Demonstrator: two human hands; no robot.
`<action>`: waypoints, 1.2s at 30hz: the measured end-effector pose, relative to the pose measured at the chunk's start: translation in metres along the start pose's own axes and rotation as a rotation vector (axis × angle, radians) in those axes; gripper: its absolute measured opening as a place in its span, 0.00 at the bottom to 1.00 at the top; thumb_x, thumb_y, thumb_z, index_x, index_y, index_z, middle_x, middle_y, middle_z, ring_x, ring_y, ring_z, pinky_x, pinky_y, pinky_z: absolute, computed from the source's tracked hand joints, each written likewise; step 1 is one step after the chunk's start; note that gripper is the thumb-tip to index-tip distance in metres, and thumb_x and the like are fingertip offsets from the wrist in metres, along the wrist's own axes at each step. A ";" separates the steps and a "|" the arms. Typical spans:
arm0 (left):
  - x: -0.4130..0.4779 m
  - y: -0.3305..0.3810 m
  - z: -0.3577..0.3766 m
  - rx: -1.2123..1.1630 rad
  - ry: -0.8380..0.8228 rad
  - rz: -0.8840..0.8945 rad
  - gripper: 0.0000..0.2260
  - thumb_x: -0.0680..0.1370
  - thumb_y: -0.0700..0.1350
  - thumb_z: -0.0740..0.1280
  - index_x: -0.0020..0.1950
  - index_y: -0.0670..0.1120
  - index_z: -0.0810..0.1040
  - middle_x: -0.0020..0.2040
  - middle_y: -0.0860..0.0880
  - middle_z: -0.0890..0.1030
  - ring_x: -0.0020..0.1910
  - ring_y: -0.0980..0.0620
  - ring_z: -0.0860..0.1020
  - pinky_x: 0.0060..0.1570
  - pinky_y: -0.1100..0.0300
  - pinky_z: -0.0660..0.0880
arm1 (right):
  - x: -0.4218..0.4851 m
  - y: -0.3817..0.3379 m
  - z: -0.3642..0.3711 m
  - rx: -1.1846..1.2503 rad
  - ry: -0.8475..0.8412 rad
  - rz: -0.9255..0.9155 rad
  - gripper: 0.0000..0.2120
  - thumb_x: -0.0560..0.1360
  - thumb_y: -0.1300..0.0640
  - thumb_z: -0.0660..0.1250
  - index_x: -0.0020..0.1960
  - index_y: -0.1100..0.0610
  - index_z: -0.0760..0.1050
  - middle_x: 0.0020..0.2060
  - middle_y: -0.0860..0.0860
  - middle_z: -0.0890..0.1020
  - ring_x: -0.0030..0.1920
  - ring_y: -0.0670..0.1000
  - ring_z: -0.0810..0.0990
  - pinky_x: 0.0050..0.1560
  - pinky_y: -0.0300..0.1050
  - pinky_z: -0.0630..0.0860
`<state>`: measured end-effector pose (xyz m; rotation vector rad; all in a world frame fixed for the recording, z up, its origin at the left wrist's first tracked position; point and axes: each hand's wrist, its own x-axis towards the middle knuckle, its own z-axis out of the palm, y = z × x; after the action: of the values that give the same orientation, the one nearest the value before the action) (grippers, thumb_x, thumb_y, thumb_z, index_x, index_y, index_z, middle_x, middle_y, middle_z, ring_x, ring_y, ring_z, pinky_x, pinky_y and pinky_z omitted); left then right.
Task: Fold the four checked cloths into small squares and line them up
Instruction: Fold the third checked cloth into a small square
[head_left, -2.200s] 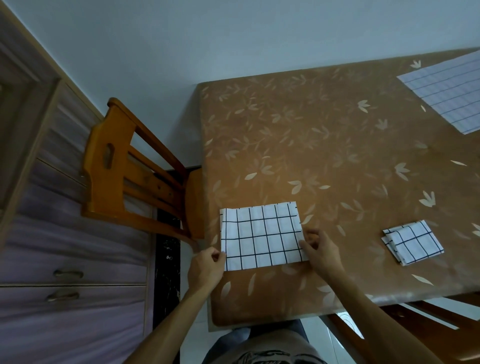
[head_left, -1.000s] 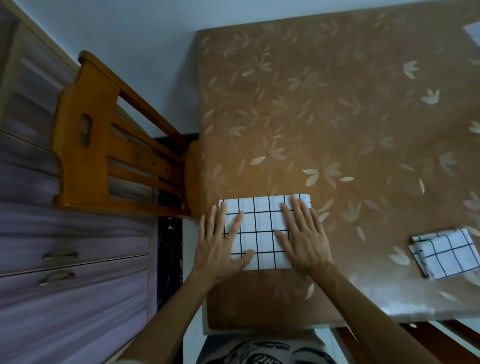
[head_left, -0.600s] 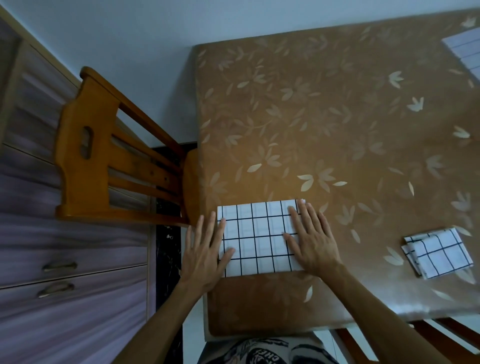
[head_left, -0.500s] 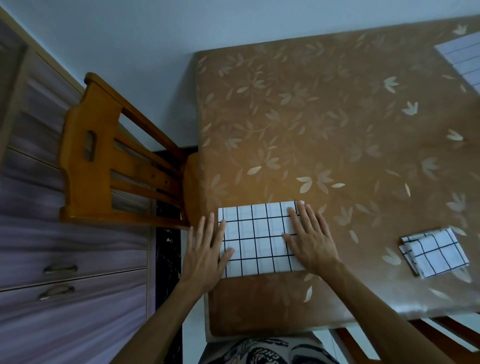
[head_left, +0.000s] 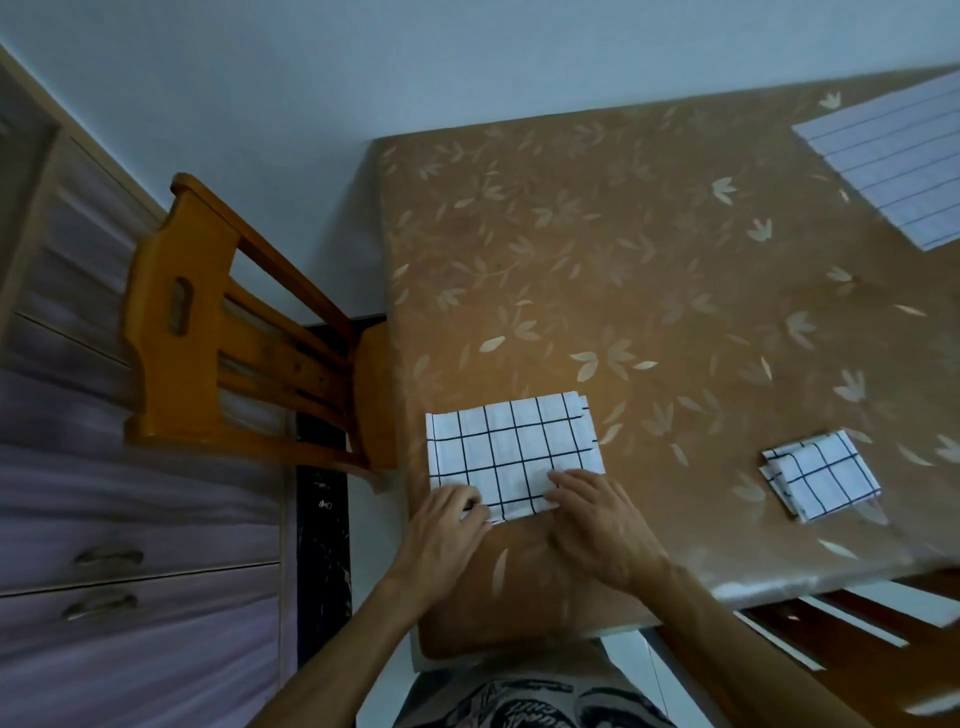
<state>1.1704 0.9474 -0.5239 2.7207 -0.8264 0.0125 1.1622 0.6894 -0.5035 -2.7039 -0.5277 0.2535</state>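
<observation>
A white cloth with black checks (head_left: 511, 449), folded into a rectangle, lies near the table's left front corner. My left hand (head_left: 447, 535) pinches its near left corner, fingers curled on the fabric. My right hand (head_left: 597, 519) grips its near right edge. A second checked cloth (head_left: 821, 473), folded into a small square, lies to the right near the front edge. A third checked cloth (head_left: 898, 156) lies spread flat at the far right, partly cut off by the frame.
The table (head_left: 649, 260) has a brown leaf-patterned cover. A wooden chair (head_left: 218, 332) stands at its left end. Purple drawers (head_left: 104, 519) fill the left side. Another wooden chair (head_left: 857, 634) shows at the bottom right.
Both hands were pressing flat on the cloth with spread fingers. They have slid back to its near edge and now curl onto the near corners.
</observation>
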 end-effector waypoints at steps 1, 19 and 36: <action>0.001 0.001 -0.001 0.012 0.000 -0.001 0.05 0.77 0.45 0.72 0.50 0.47 0.81 0.51 0.49 0.78 0.52 0.50 0.77 0.52 0.58 0.77 | -0.006 -0.002 0.004 -0.012 0.009 -0.001 0.21 0.73 0.49 0.69 0.64 0.52 0.76 0.66 0.50 0.77 0.67 0.53 0.73 0.65 0.52 0.70; -0.005 0.044 -0.045 -0.265 -0.226 0.119 0.32 0.75 0.71 0.61 0.72 0.54 0.67 0.71 0.54 0.70 0.70 0.57 0.66 0.70 0.61 0.64 | -0.014 -0.034 -0.001 0.186 0.254 0.060 0.04 0.71 0.56 0.71 0.42 0.51 0.76 0.46 0.45 0.80 0.52 0.49 0.75 0.45 0.42 0.76; -0.025 -0.009 -0.034 -0.051 -0.054 0.194 0.21 0.61 0.31 0.77 0.52 0.46 0.84 0.58 0.49 0.82 0.58 0.50 0.77 0.52 0.55 0.78 | -0.049 -0.006 0.007 -0.028 0.201 0.094 0.28 0.63 0.58 0.78 0.62 0.52 0.78 0.72 0.53 0.70 0.58 0.57 0.73 0.50 0.51 0.74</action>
<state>1.1568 0.9782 -0.4960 2.5934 -1.0879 -0.0406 1.1136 0.6777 -0.5026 -2.7445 -0.3479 -0.0020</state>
